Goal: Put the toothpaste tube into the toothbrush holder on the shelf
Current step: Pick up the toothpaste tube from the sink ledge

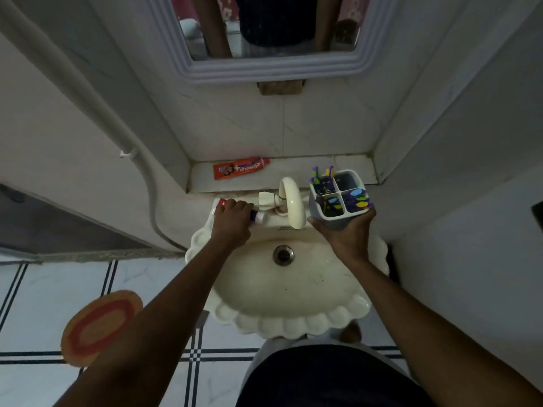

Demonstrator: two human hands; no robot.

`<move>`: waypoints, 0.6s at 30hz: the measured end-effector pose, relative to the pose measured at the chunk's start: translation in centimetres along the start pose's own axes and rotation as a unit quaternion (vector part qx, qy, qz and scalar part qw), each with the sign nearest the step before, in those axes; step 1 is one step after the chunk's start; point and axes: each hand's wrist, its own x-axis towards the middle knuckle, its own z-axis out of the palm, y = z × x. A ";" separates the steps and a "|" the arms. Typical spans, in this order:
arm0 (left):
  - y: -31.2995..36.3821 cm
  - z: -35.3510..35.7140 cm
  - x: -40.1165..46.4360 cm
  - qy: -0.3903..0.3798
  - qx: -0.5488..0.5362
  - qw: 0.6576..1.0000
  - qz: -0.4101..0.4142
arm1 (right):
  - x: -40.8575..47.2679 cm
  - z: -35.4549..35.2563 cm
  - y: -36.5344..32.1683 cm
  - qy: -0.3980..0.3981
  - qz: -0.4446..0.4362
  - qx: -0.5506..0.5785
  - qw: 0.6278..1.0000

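Note:
My left hand [232, 220] is closed over a toothpaste tube [258, 215] lying on the back rim of the sink, left of the tap; its white cap end and red tail stick out on either side. My right hand [343, 230] holds a white four-compartment toothbrush holder [338, 198] from below, lifted above the right side of the sink. Several toothbrushes stand in its compartments; the far right compartment looks empty. A second red toothpaste tube [241, 171] lies flat on the tiled shelf [346, 168] behind the sink.
A cream tap [291, 201] curves over the scalloped sink [293, 321] between my hands. A framed mirror [273, 66] hangs above the shelf. Walls close in on both sides, with a pipe [147, 177] on the left. An oval mat [100, 327] lies on the floor.

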 end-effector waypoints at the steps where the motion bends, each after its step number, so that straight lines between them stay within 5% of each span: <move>1: -0.3 0.0 0.2 -0.002 0.030 0.999 0.012 | -0.1 0.0 0.1 0.007 0.000 0.004 1.000; 6: -1.4 0.2 0.7 0.010 0.075 0.997 0.034 | -0.5 -0.5 0.3 0.016 0.008 0.005 1.000; 10: -1.6 -0.2 -0.4 0.017 -0.147 0.989 -0.004 | -0.7 -0.9 0.1 0.007 0.017 0.005 1.000; 15: -1.4 -4.1 -3.7 0.042 -0.483 0.874 -0.039 | -1.3 -1.5 -0.5 -0.011 0.023 -0.002 1.000; 18: -0.3 -7.9 -5.0 0.048 -0.558 0.828 -0.026 | -1.6 -1.9 -1.0 -0.015 0.025 0.001 1.000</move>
